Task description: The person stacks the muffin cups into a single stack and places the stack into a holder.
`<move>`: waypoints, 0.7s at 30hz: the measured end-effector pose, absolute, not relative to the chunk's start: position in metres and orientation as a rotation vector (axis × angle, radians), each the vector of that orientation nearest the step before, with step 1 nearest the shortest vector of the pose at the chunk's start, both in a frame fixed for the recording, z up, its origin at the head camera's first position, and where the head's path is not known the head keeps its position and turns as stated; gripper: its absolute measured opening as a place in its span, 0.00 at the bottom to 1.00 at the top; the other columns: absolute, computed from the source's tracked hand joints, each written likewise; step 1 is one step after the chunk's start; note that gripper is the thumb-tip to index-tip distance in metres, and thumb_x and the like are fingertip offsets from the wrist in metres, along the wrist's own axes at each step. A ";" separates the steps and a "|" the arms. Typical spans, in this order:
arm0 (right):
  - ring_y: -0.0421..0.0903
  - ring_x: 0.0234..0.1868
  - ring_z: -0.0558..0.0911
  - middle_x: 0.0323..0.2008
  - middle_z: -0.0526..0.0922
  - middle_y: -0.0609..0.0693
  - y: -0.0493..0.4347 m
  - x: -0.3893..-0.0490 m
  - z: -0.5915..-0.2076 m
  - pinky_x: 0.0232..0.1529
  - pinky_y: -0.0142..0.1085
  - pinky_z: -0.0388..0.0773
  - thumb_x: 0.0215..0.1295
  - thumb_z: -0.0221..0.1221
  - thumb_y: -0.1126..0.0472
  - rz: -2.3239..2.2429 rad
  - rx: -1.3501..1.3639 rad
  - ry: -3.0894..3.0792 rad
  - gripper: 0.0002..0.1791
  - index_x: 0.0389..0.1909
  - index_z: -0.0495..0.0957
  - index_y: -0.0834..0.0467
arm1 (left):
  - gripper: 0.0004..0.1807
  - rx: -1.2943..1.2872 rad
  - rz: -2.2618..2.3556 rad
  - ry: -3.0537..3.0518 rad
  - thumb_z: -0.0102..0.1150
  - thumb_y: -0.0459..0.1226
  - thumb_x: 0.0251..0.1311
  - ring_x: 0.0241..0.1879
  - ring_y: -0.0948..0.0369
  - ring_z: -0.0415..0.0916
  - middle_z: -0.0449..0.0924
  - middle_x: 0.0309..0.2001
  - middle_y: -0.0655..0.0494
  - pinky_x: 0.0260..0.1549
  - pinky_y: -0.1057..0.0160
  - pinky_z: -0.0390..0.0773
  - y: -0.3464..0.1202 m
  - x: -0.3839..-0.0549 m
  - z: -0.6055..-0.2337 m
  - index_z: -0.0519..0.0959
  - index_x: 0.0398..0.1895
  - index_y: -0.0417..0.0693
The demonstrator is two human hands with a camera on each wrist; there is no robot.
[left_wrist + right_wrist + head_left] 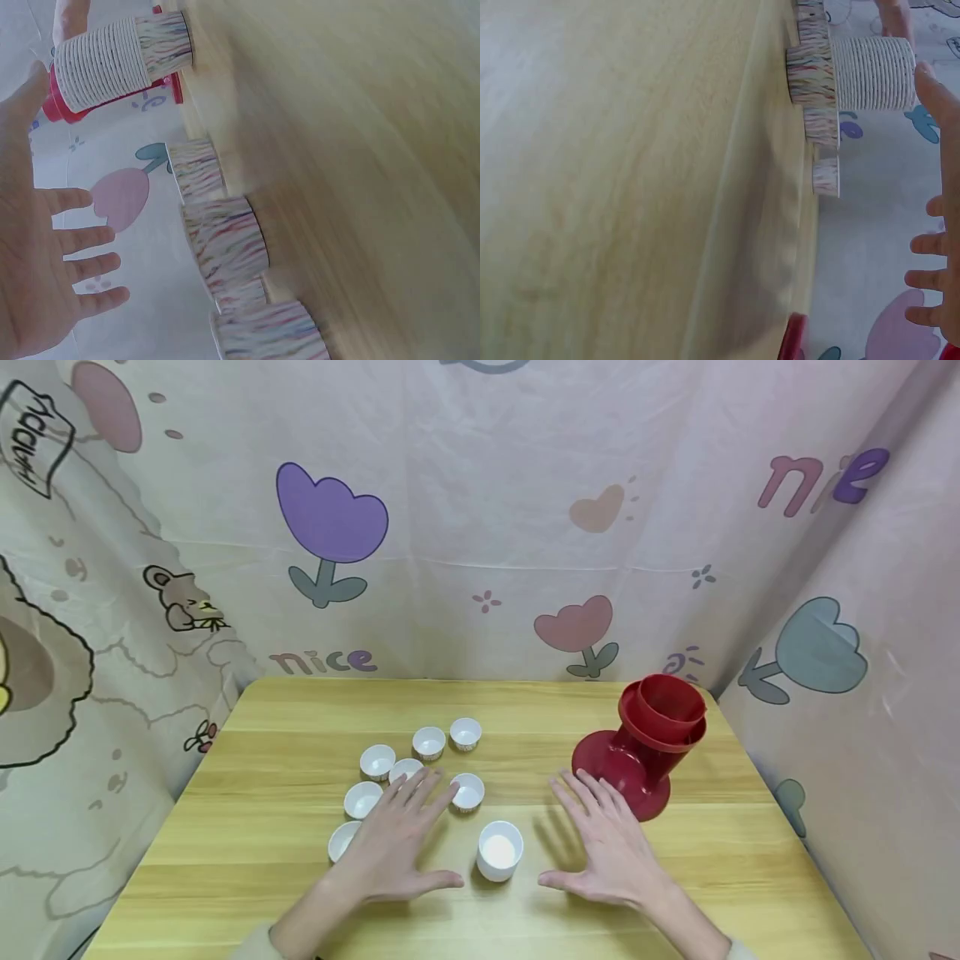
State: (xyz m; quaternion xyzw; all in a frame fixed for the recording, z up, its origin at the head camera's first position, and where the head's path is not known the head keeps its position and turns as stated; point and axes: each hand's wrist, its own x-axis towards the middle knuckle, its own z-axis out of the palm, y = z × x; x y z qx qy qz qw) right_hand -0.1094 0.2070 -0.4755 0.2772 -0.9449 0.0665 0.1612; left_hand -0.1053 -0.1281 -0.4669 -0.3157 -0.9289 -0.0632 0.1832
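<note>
A tall stack of nested white paper baking cups (499,852) stands upright near the front middle of the wooden table; the left wrist view shows its ridged rims and the streaked, colourful side of the lowest cup. To its left, my left hand (397,843) is held with fingers spread and thumb toward the stack, holding nothing. My right hand (611,847) mirrors it on the other side, thumb out and fingers straight, also apart from the stack. Several single baking cups (429,742) sit beyond and beside the left hand, some partly hidden by it.
Past the right hand's fingertips, a dark red plastic piece with a wide round base and a cup-like top (660,727) stands at the table's right. The wooden table (225,827) ends at the back against a printed curtain (465,527), which also hangs along both sides.
</note>
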 end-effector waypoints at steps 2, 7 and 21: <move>0.53 0.73 0.60 0.74 0.61 0.49 0.204 -0.109 -0.477 0.70 0.54 0.57 0.34 0.61 0.17 0.212 0.810 -2.693 0.67 0.76 0.51 0.45 | 0.60 -0.909 -0.203 -2.592 0.55 0.78 0.37 0.67 0.48 0.66 0.67 0.68 0.47 0.65 0.45 0.66 -0.125 -0.105 -0.468 0.64 0.71 0.52; 0.52 0.70 0.64 0.71 0.65 0.49 0.197 -0.108 -0.482 0.66 0.53 0.63 0.35 0.61 0.18 0.258 0.856 -2.695 0.65 0.75 0.55 0.46 | 0.55 -0.950 -0.209 -2.544 0.57 0.76 0.39 0.60 0.51 0.72 0.74 0.61 0.48 0.58 0.49 0.71 -0.116 -0.106 -0.469 0.69 0.67 0.51; 0.44 0.61 0.73 0.61 0.73 0.42 0.178 -0.106 -0.496 0.59 0.46 0.73 0.36 0.59 0.17 0.294 0.916 -2.764 0.62 0.73 0.58 0.43 | 0.45 -1.038 -0.126 -2.530 0.49 0.74 0.50 0.52 0.56 0.75 0.80 0.50 0.56 0.51 0.56 0.76 -0.096 -0.102 -0.472 0.73 0.61 0.53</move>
